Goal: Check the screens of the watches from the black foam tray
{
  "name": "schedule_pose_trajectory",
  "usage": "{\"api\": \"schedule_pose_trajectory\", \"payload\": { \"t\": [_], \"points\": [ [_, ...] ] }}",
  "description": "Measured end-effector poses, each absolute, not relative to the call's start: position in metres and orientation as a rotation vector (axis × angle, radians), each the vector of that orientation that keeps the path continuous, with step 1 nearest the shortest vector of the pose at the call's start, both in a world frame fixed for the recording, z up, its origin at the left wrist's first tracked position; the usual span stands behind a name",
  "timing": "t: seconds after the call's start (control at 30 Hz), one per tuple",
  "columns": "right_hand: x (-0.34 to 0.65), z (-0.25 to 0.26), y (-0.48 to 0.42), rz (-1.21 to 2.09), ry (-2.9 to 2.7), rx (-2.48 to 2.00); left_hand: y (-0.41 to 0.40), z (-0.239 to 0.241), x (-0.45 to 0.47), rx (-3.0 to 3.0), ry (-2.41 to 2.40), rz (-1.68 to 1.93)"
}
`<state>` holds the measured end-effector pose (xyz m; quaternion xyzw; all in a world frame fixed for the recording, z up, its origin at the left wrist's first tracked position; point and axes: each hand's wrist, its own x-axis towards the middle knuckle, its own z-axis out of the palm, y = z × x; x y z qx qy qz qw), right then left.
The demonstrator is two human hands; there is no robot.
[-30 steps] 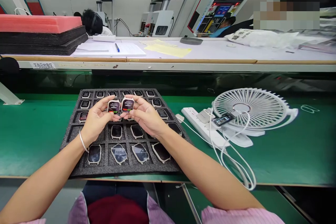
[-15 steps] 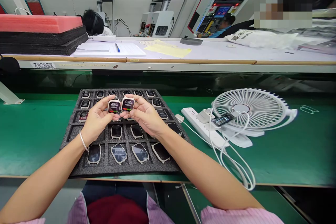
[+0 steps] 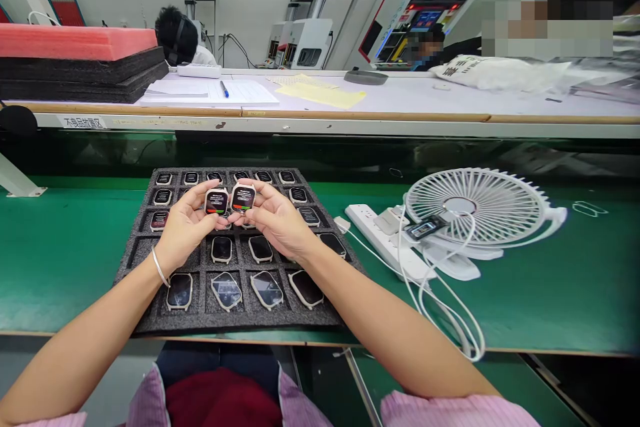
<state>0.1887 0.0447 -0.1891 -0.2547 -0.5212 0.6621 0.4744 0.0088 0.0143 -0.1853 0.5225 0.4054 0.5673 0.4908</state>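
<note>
My left hand (image 3: 186, 223) is closed on a smartwatch case (image 3: 217, 201), its lit screen showing text and a red bar. Beside it, my right hand (image 3: 277, 220) grips another smartwatch case (image 3: 243, 197), lit with text and a green and red bar. The two cases are held side by side, faces up toward me, over a dark grey foam tray (image 3: 200, 320). More strapless smartwatches lie in the tray's compartments, such as one dark-screened watch (image 3: 221, 249) and one tilted watch (image 3: 267, 289). My hands and forearms hide some compartments.
Right of the tray lie a white power strip (image 3: 367, 221), looped white cables (image 3: 467, 327) and a white fan (image 3: 500, 213) on the green bench. A raised shelf (image 3: 310, 121) behind holds papers, foam sheets (image 3: 75, 45) and plastic bags. Other people sit beyond it.
Both hands keep the two smartwatches in nearly the same place. In the background, a person at the right has shifted slightly.
</note>
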Motion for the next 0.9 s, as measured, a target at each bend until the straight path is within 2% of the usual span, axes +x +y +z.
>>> {"api": "schedule_pose_trajectory", "payload": {
  "t": [0.9],
  "points": [
    [0.19,-0.1952,0.0479,1.627,-1.302,-0.529,0.0157,-0.1887,0.0093,1.319,0.935,1.413]
  ]
}}
